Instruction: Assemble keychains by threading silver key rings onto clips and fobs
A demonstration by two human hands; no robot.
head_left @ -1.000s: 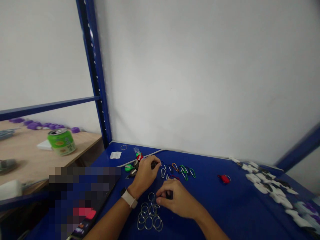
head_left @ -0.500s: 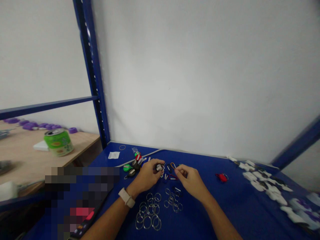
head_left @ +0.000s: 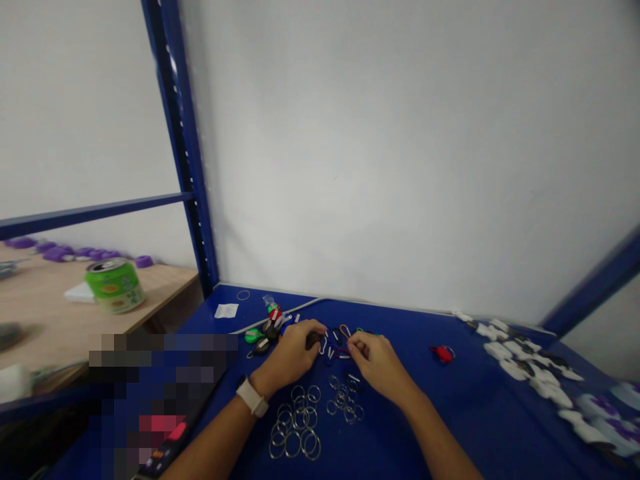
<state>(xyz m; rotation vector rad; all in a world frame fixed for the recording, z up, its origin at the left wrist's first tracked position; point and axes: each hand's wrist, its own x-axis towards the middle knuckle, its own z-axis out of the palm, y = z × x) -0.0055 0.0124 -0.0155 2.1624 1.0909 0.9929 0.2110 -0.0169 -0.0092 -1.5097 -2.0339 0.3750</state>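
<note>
Under the curled fingers of my left hand is a dark rounded keychain piece, mostly hidden by the hand. My right hand has thumb and finger pinched at the lower end of an orange carabiner. Between both hands lie several small carabiners, among them a silver one and a dark blue one. Left of my left hand is a pile of teardrop-shaped keychain pieces, including a green one and a black one.
Large split rings and smaller rings lie in front on the blue table. A red keychain piece sits to the right, with white pieces beyond. A green can stands on the wooden table at left.
My left hand has turned slightly, so the dark keychain piece is more covered. My right fingers stay at the orange carabiner. The view has shifted slightly.
</note>
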